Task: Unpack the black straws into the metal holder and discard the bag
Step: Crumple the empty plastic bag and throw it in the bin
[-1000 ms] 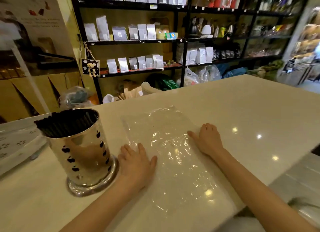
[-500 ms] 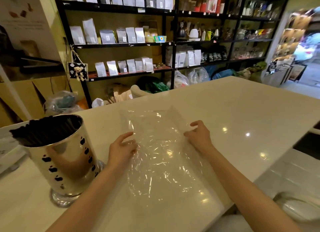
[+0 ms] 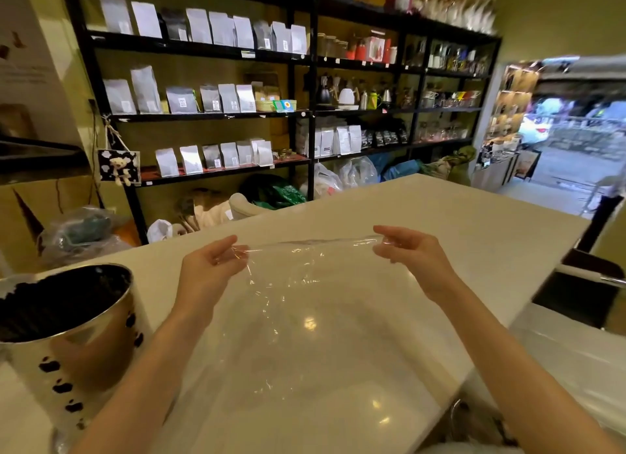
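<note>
- clear, crinkled bag (image 3: pixel 305 284), empty, stretched between left hand (image 3: pixel 210 267) and right hand (image 3: pixel 411 253), each grip pinching a top corner
- lifted off table (image 3: pixel 457 216); lay flat earlier
- straws (image 3: pixel 50 304) in holder (image 3: pixel 84 352), left

The left picture edge cuts off my metal holder (image 3: pixel 78 335), and its base runs below the bottom edge. Behind the holder, the shelf (image 3: pixel 203 115) labels are too small to read; the doorway beyond blurs.
</note>
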Demonstrator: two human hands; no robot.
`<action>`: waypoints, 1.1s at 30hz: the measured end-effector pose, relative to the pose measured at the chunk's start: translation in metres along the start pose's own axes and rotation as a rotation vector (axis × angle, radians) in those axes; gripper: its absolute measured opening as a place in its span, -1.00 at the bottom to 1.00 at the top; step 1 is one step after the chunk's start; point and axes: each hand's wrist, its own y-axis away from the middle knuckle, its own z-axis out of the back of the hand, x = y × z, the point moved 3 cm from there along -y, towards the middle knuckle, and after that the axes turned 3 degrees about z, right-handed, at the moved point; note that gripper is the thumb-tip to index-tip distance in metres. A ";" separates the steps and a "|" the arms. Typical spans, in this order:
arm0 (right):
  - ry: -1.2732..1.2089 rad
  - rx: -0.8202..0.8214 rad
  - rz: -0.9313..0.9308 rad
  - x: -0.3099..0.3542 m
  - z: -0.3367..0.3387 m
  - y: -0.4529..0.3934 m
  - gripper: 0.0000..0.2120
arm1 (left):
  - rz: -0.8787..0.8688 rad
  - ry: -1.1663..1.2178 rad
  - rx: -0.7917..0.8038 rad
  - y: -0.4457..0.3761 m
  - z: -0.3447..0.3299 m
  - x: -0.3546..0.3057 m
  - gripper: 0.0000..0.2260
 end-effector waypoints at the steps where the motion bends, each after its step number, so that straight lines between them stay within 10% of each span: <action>1: 0.062 0.017 0.014 0.005 0.002 0.000 -0.64 | -0.034 -0.069 -0.017 0.000 0.001 -0.004 -0.59; 10: 0.875 -0.244 0.305 0.025 0.012 -0.002 -0.90 | -0.506 -0.576 -0.147 0.010 0.002 -0.031 -0.87; 14: 1.033 -0.035 0.419 0.040 -0.012 0.007 -0.77 | -0.585 -0.637 -0.145 0.014 -0.003 -0.040 -0.88; 19: 0.875 0.171 0.460 0.060 -0.048 0.017 -0.83 | -0.561 -0.417 -0.100 0.023 -0.003 -0.056 -0.55; 24: 0.281 0.073 0.236 0.077 -0.033 0.008 -0.92 | -0.208 -0.235 -0.065 0.020 -0.003 -0.045 0.02; 27: -0.016 0.059 0.054 0.068 -0.026 0.008 -0.93 | 0.092 -0.040 0.218 0.018 -0.013 -0.028 0.14; 33: -0.334 0.012 -0.226 0.031 -0.037 0.020 -0.93 | 0.140 0.272 0.400 0.021 -0.026 -0.018 -0.35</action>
